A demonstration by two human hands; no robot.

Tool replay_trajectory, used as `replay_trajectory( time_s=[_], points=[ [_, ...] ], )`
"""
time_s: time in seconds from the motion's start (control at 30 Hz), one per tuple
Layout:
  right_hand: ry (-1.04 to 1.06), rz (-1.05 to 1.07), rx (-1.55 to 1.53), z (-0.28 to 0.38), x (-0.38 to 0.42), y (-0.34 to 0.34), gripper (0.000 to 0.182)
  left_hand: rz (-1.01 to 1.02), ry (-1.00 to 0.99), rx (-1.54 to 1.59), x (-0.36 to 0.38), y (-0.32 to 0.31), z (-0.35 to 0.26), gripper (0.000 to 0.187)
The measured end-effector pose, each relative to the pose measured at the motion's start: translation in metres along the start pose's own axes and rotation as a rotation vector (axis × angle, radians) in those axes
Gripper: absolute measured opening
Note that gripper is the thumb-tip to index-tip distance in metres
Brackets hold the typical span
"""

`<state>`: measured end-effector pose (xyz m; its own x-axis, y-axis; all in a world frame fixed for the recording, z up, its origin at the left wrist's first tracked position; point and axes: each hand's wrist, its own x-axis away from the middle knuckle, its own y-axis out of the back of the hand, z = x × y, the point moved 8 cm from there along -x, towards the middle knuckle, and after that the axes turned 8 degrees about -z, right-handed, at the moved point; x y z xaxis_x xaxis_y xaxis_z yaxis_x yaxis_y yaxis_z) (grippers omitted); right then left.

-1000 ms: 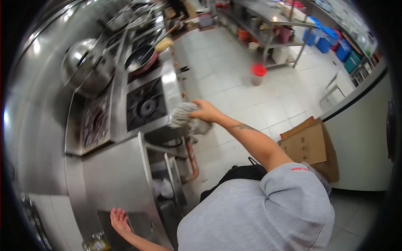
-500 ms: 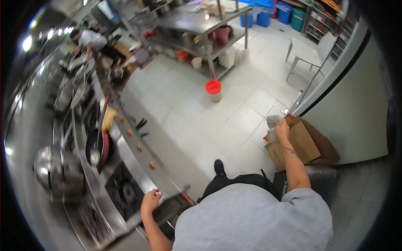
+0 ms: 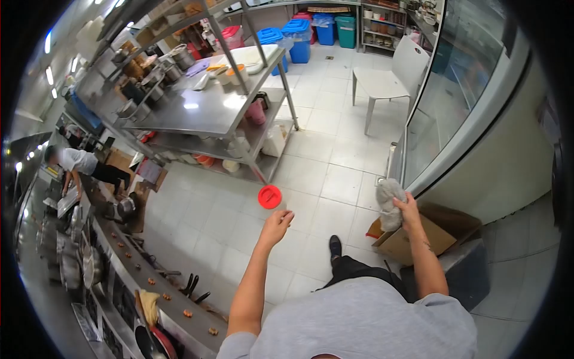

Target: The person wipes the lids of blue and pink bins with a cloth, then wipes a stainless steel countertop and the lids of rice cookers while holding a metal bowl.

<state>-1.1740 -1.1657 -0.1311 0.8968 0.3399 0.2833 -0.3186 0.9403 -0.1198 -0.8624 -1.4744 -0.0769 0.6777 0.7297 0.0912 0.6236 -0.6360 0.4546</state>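
My right hand (image 3: 409, 212) is closed round a bunched grey cloth (image 3: 390, 203), which sticks up and to the left of the fingers above an open cardboard box (image 3: 412, 242). My left hand (image 3: 277, 227) is raised over the floor in front of me. Its fingers are curled together, and whether anything small is between them is hidden. Just beyond it, apparently on the floor, stands a bucket with a red lid (image 3: 269, 196). My left hand covers part of the view of the bucket's body.
A stove counter (image 3: 173, 299) runs along the left, with a pan (image 3: 149, 341) and a yellow cloth (image 3: 149, 305). Ahead are a steel shelf table (image 3: 203, 113) and a white chair (image 3: 388, 78). A glass-doored cabinet (image 3: 454, 107) stands right. Another person (image 3: 89, 164) bends over the counter far left.
My view has turned away from the stove toward the shelf table and chair. My left hand has moved from beside the stove to near the red-lidded bucket. The right hand still holds the cloth.
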Motion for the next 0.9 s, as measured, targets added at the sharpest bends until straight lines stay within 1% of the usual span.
replay_trajectory(
  time_s=[0.07, 0.13, 0.17, 0.2, 0.23, 0.27, 0.33, 0.37, 0.4, 0.43, 0.5, 0.53, 0.57, 0.63, 0.67, 0.77, 0.8, 0.9],
  points=[
    [-0.094, 0.119, -0.063, 0.012, -0.022, -0.039, 0.048, 0.105, 0.016, 0.058, -0.048, -0.039, -0.017, 0.029],
    [-0.143, 0.219, -0.088, 0.032, -0.042, -0.092, 0.05, 0.204, 0.165, 0.218, -0.087, -0.071, -0.039, 0.034],
    [-0.104, 0.259, -0.044, 0.051, -0.048, -0.121, 0.052, 0.251, 0.246, 0.297, -0.101, -0.084, -0.05, 0.038],
    [-0.123, 0.351, -0.065, 0.059, -0.057, -0.154, 0.054, 0.215, 0.236, 0.349, -0.12, -0.089, -0.068, 0.042],
    [-0.135, 0.493, -0.092, 0.064, -0.065, -0.189, 0.057, 0.178, 0.227, 0.398, -0.141, -0.091, -0.086, 0.048],
    [-0.148, 0.609, -0.052, 0.071, -0.069, -0.222, 0.06, 0.142, 0.221, 0.447, -0.161, -0.09, -0.096, 0.054],
    [-0.142, 0.794, -0.038, 0.078, -0.078, -0.282, 0.062, 0.024, 0.19, 0.547, -0.218, -0.085, -0.08, 0.059],
    [-0.085, 0.852, -0.013, 0.077, -0.092, -0.305, 0.062, -0.034, 0.174, 0.6, -0.244, -0.082, -0.074, 0.063],
    [-0.087, 0.845, -0.005, 0.08, -0.108, -0.323, 0.058, -0.061, 0.117, 0.676, -0.265, -0.07, -0.087, 0.045],
    [-0.085, 0.84, 0.002, 0.086, -0.129, -0.34, 0.055, -0.066, 0.129, 0.737, -0.292, -0.064, -0.083, 0.039],
    [-0.046, 0.784, 0.157, 0.093, -0.187, -0.363, 0.048, -0.078, 0.154, 0.851, -0.349, -0.054, -0.064, 0.027],
    [-0.04, 0.752, 0.231, 0.091, -0.214, -0.373, 0.044, -0.075, 0.209, 0.879, -0.378, -0.054, -0.054, 0.017],
    [-0.059, 0.785, 0.152, 0.085, -0.245, -0.385, 0.035, -0.062, 0.198, 0.928, -0.407, -0.056, -0.048, 0.017],
    [-0.042, 0.789, 0.127, 0.097, -0.294, -0.408, 0.033, -0.022, 0.164, 1.02, -0.468, -0.06, -0.065, 0.016],
    [-0.127, 0.74, 0.038, 0.108, -0.316, -0.416, 0.029, -0.005, 0.134, 1.08, -0.498, -0.062, -0.076, 0.02],
    [-0.138, 0.631, -0.104, 0.144, -0.394, -0.433, 0.029, 0.072, 0.168, 1.127, -0.583, -0.067, -0.114, 0.024],
    [-0.105, 0.588, -0.128, 0.154, -0.422, -0.436, 0.028, 0.155, 0.17, 1.149, -0.612, -0.071, -0.129, 0.025],
    [-0.037, 0.411, -0.167, 0.179, -0.503, -0.431, 0.028, 0.209, 0.145, 1.1, -0.693, -0.089, -0.166, 0.025]
  ],
)
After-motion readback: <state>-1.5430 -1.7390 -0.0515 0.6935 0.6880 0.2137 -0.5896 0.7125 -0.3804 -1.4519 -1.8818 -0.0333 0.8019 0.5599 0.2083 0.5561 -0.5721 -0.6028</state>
